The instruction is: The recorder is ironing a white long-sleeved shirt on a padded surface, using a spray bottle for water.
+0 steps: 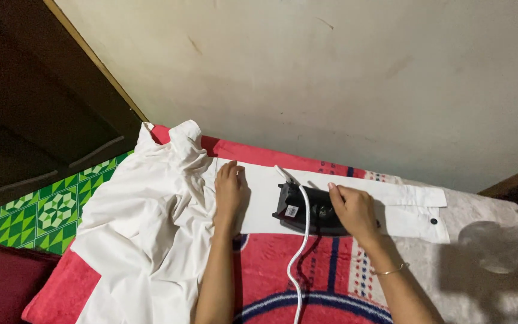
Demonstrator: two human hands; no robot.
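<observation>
The iron (307, 210) sits at frame centre on a white sleeve (343, 201), the right hand (354, 210) wrapped tight around its handle. It looks heavy and rigid with a hot sole, so the handle seems the only safe hold. The sleeve is thin, soft, quick to crease; the left hand (230, 191) lies flat and open on it, pinning it. The white cord (300, 264) trails toward the lower edge. Left, the bunched shirt (145, 234) crowds the red blanket (331, 270).
</observation>
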